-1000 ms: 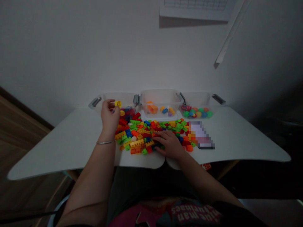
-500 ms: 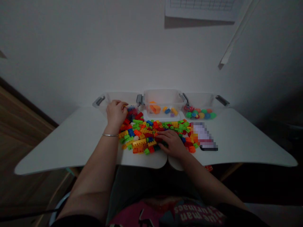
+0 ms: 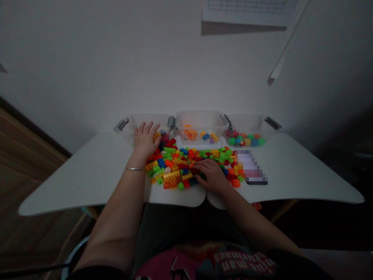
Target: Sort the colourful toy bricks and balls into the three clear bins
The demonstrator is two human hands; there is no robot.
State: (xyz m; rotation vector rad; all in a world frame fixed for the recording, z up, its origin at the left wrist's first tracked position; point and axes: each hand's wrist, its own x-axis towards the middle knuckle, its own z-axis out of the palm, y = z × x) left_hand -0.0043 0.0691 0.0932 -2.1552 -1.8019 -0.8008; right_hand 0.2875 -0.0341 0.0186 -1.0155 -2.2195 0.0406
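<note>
My left hand (image 3: pixel 145 140) is over the front of the left clear plastic bin (image 3: pixel 125 134), its fingers spread and holding nothing. Just past its thumb, a yellow piece (image 3: pixel 156 136) and some dark red and blue pieces show in that bin. My right hand (image 3: pixel 214 175) lies palm down on the near right part of a heap of toy building bricks (image 3: pixel 175 168). Its fingers are stretched over the bricks with the thumb apart, and the bricks beneath the palm are hidden. The bricks are red, orange, yellow, green and blue.
A middle clear bin (image 3: pixel 201 118) holds several orange, yellow, blue and purple pieces. The right clear bin (image 3: pixel 247 124) has several coloured balls in it. A blurred-out phone-like device (image 3: pixel 252 167) lies right of the heap on the white table (image 3: pixel 305 175). A wall stands behind the bins.
My left hand's fingers have gone from curled together to spread out over the left bin. My right hand has stayed nearly in place on the bricks.
</note>
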